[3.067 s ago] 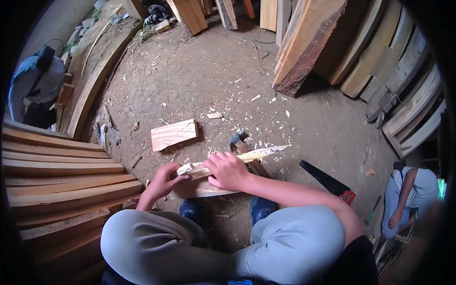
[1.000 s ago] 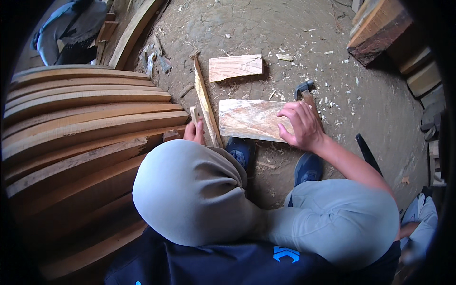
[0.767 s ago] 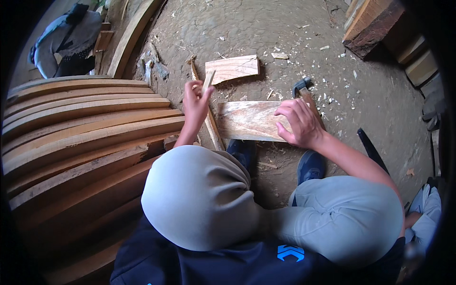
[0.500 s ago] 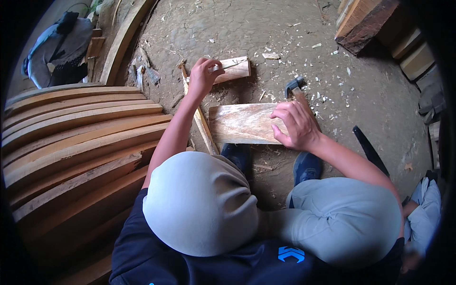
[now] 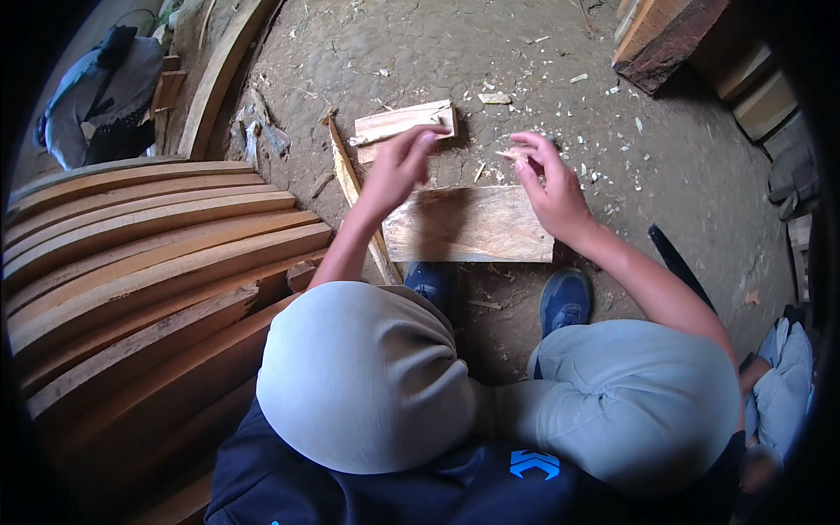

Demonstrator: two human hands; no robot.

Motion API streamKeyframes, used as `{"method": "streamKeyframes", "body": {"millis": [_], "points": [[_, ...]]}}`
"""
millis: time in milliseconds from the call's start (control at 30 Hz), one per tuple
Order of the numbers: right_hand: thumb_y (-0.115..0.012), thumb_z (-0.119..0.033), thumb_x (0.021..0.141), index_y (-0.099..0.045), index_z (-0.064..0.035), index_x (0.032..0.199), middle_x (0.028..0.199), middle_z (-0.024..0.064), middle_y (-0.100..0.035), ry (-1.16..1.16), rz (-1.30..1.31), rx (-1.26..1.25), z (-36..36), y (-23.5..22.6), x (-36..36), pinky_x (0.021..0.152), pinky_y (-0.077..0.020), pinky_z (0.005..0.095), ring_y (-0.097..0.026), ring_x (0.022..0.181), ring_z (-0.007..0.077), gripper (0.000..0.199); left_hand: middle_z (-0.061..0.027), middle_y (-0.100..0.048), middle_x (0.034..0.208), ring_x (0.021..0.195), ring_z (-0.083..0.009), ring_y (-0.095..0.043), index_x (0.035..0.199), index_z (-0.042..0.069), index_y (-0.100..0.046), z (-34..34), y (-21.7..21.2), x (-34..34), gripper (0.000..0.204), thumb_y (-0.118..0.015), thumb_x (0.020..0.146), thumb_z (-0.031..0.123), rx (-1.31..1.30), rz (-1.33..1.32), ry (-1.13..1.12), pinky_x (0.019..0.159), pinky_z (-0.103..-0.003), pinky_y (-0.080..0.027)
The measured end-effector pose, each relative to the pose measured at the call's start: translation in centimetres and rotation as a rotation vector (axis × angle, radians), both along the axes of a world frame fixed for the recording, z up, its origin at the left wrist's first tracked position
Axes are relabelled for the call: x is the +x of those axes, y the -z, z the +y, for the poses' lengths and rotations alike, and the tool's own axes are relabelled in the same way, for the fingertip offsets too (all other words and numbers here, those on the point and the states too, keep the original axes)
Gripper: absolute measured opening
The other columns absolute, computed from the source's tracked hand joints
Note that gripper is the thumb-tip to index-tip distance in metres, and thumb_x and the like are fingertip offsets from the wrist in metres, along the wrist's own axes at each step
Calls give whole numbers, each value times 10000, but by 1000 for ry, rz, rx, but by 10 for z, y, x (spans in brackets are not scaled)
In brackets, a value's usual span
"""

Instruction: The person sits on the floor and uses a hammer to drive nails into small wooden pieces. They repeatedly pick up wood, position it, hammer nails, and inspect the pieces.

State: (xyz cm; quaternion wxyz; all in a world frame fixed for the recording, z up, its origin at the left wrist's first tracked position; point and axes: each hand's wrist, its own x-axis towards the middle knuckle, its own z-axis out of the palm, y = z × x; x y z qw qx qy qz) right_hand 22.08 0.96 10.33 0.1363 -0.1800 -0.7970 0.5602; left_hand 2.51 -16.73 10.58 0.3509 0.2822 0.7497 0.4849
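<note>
**Pale sliver (image 5: 510, 155) pinched in my right hand (image 5: 557, 197) above the board (image 5: 477, 232)**

At my far left, 1 person (image 5: 105, 109) bends beyond the stacked planks (image 5: 166, 223), which run up beside my left knee. Next, a long bark-edged strip (image 5: 346, 173) lies slantwise on the dirt floor (image 5: 420, 52), its near end close to the board's left end. A short wooden block (image 5: 411, 122) sits farther out, a thin pale piece lying along it. My left hand (image 5: 404, 168) hangs between block and board; its fingertips are blurred, so I cannot tell whether they grip anything.

The board lies crosswise in front of me, its near edge hiding the toe of 1 of my 2 blue shoes (image 5: 566, 302). Over its right end, my right thumb and forefinger close on the sliver. Pale chips (image 5: 494, 98) litter the ground beyond. Farther right, a dark saw blade (image 5: 672, 254) lies near my forearm, and 1 more person (image 5: 781, 385) shows at the edge.
</note>
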Motion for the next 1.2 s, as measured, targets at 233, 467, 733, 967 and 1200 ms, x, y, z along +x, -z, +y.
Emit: {"method": "streamKeyframes", "body": {"millis": [233,467,733,967,1200], "points": [[-586,-187,1006,-584,-21,1125,979,115,-677,-50,71,-198,-2,13,-11,818,-517,334,-655,909,196,204,-77,-697,973,830,-103,-664,1283,49,-596,18,-7,45,374,-685,948,190,181,-130,211,725,-262,-539],[-586,-128,1005,-587,-10,1243,1057,51,-625,-113,-7,-299,2,14,-7,829,-495,272,-590,908,108,265,-67,-736,919,798,-107,-687,1073,10,-699,12,12,47,205,-728,903,122,180,-39,95,702,-251,-553],[-664,-155,879,-678,-37,1022,929,93,-688,156,-183,117,72,69,15,751,-538,332,-667,813,172,186,-101,-654,1028,802,-153,-662,1170,122,-715,-22,25,11,268,-693,914,200,-106,462,37,727,-299,-536],[-568,-126,889,-605,-87,1031,702,142,-648,319,-479,230,83,91,118,634,-500,448,-664,683,306,152,-126,-670,879,791,-331,-652,999,87,-734,-29,47,56,274,-557,987,297,-234,777,103,708,-406,-500],[-746,-180,829,-555,-108,1095,1050,120,-580,287,-442,462,12,104,171,833,-510,448,-606,997,342,335,-166,-661,834,777,-374,-632,877,39,-693,-25,49,59,336,-511,998,295,-252,755,85,724,-448,-479]]}}
